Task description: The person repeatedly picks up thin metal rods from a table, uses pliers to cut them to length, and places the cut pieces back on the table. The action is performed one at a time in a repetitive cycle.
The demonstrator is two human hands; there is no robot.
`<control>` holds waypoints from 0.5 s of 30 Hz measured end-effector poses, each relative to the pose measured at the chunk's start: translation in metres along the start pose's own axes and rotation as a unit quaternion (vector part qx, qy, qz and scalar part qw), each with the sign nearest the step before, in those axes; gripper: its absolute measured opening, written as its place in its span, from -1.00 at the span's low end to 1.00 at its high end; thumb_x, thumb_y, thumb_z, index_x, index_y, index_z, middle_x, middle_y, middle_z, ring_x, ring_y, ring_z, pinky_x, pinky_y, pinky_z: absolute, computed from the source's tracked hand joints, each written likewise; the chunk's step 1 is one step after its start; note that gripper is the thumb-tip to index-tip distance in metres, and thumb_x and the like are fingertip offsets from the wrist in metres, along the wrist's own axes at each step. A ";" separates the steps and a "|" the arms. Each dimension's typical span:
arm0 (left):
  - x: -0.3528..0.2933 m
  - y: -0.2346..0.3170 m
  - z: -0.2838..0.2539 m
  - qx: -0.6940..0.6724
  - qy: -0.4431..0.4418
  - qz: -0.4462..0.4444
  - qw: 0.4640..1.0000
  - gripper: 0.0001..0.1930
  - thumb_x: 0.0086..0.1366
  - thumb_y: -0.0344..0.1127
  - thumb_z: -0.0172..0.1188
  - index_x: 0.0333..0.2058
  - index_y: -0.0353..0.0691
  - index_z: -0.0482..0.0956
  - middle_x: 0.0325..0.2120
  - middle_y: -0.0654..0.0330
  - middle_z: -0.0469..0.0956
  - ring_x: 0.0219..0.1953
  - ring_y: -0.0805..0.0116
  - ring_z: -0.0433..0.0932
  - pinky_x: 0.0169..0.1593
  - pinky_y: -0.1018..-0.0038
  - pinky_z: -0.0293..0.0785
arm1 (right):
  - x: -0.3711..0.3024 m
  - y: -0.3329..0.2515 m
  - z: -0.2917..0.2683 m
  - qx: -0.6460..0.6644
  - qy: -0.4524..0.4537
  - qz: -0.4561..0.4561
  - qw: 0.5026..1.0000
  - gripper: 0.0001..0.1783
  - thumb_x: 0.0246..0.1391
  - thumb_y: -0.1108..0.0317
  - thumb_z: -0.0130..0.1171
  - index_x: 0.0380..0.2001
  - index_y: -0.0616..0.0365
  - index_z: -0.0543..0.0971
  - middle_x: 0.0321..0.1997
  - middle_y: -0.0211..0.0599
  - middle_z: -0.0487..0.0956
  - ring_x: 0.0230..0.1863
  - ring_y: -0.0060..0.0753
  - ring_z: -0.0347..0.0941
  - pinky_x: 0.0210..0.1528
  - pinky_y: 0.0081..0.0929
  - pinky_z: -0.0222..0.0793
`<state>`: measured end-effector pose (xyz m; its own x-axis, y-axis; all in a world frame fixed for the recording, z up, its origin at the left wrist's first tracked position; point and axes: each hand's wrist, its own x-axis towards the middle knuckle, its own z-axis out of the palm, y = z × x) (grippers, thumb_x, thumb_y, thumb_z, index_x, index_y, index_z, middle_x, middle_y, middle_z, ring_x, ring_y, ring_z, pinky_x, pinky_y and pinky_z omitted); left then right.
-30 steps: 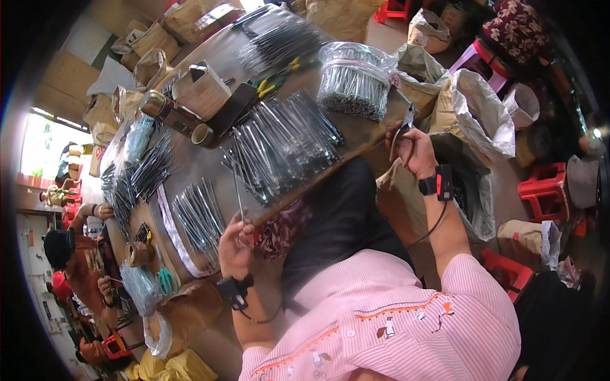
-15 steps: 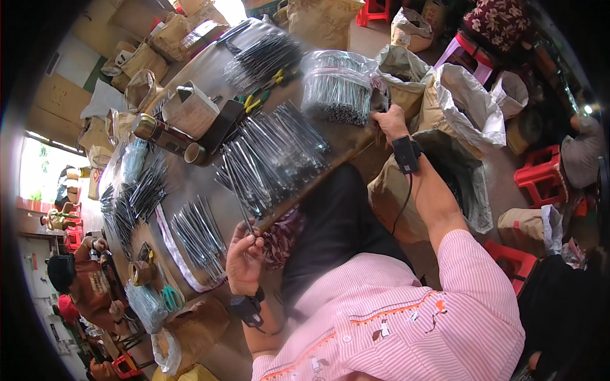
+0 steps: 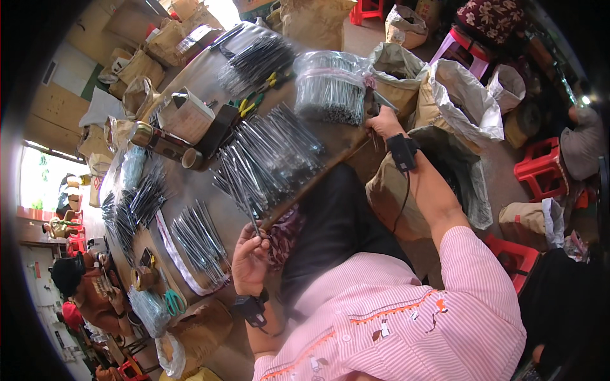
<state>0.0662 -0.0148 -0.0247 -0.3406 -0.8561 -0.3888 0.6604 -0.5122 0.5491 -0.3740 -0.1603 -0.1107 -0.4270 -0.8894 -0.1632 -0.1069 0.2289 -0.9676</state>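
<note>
The left hand (image 3: 251, 260) pinched one thin metal rod (image 3: 250, 216) at the table's near edge; the right hand (image 3: 381, 120) gripped a bagged bundle of rods (image 3: 327, 89) at its right edge. Rods probably stiff, light, slippery; the bundle heavier, best grasped around its middle.

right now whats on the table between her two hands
In the head view, a spread pile of thin grey metal rods lies on the table between the left hand, which pinches one rod, and the right hand at the clear plastic bag of rods.
</note>
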 end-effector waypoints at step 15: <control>0.003 -0.011 0.000 -0.011 -0.025 -0.018 0.999 -0.64 0.20 -0.67 0.02 0.00 -0.44 0.39 -0.27 0.02 0.52 -0.40 0.35 0.52 -0.44 0.71 0.55 | 0.025 -0.004 -0.009 -0.047 -0.081 0.055 0.994 -0.83 -0.21 0.41 0.22 -0.53 0.33 0.59 -0.61 -0.11 0.57 -0.61 -0.28 0.51 -0.55 -0.37 0.37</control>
<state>0.0578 -0.0120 -0.0317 -0.3961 -0.8402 -0.3702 0.6615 -0.5408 0.5195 -0.3922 -0.1804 -0.1088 -0.2922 -0.9069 -0.3034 -0.1534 0.3576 -0.9212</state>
